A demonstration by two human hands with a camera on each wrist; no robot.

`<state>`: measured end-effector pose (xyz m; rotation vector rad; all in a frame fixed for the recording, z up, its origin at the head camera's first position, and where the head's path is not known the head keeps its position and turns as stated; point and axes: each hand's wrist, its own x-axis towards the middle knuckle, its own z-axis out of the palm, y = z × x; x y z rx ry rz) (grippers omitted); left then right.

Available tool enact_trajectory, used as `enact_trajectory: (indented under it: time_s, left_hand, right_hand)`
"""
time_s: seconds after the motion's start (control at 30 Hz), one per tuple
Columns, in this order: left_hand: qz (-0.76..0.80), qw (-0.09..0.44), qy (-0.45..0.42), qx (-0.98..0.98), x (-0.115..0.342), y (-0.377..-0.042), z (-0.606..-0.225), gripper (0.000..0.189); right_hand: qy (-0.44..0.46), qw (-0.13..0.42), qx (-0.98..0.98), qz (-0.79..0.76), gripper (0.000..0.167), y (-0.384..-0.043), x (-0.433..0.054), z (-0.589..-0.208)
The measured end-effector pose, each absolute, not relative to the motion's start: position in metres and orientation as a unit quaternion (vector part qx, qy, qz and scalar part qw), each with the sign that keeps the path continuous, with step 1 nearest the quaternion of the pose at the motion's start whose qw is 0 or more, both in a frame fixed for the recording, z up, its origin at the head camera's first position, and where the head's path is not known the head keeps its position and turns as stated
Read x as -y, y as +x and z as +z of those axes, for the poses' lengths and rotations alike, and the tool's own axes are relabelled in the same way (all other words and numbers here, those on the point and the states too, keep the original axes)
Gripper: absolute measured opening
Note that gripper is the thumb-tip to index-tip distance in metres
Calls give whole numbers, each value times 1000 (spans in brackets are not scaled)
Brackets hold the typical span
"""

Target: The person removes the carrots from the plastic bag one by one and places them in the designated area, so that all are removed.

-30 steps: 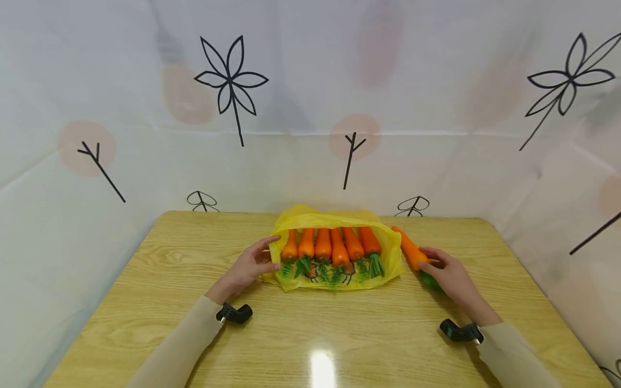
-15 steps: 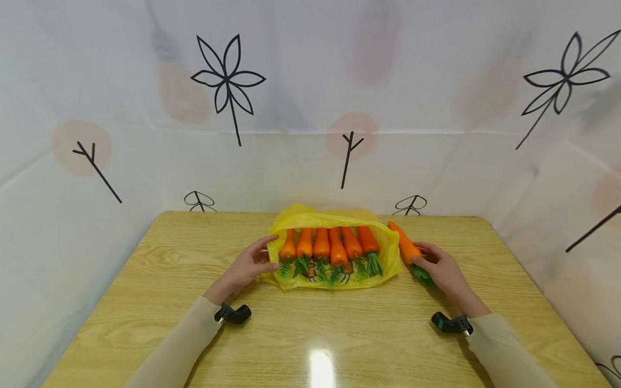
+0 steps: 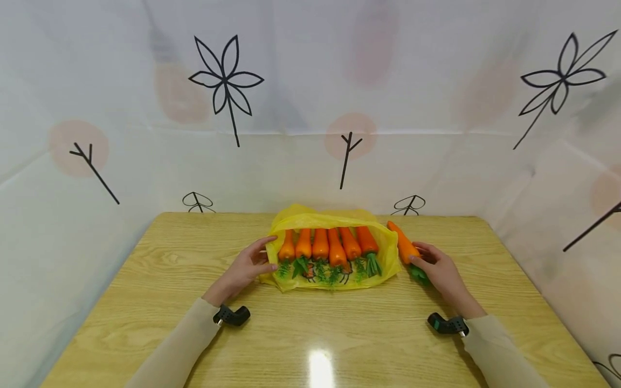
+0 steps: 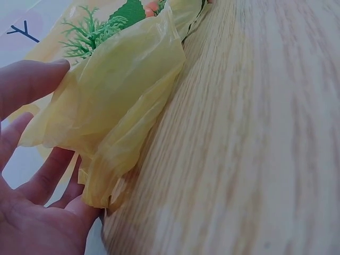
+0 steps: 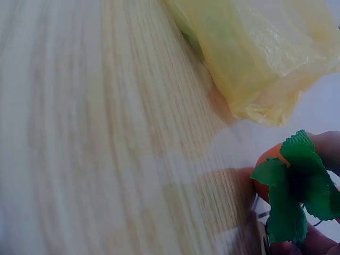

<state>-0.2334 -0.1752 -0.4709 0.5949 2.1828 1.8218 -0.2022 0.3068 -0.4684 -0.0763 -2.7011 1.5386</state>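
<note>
A yellow plastic bag (image 3: 320, 221) lies on the table with its mouth toward me. Inside it several orange carrots (image 3: 321, 245) sit side by side, green tops (image 3: 335, 276) facing me. My left hand (image 3: 245, 268) holds the bag's left edge, thumb and fingers spread apart around the plastic; in the left wrist view the thumb (image 4: 37, 79) lies over the rim. Just right of the bag, my right hand (image 3: 439, 269) grips another carrot (image 3: 404, 243) near its leafy end, its tip pointing away and left. Green leaves (image 5: 289, 186) cover part of that grip in the right wrist view.
The wooden table (image 3: 271, 334) runs in front of both forearms and reflects a bright light spot. A white patterned cloth (image 3: 291, 161) hangs behind the table and at both sides. Each wrist carries a dark camera (image 3: 233, 316).
My right hand has moved left with the carrot, bringing it closer to the bag's right side. My left hand has stayed at the bag's left edge.
</note>
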Motion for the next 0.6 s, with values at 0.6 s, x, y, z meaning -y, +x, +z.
enact_trajectory:
  time_s: [0.6]
  left_hand:
    - [635,126,209,-733,176,-231,-470,69]
  right_hand:
    - [19,43,880,473,56,-188,-310,-443]
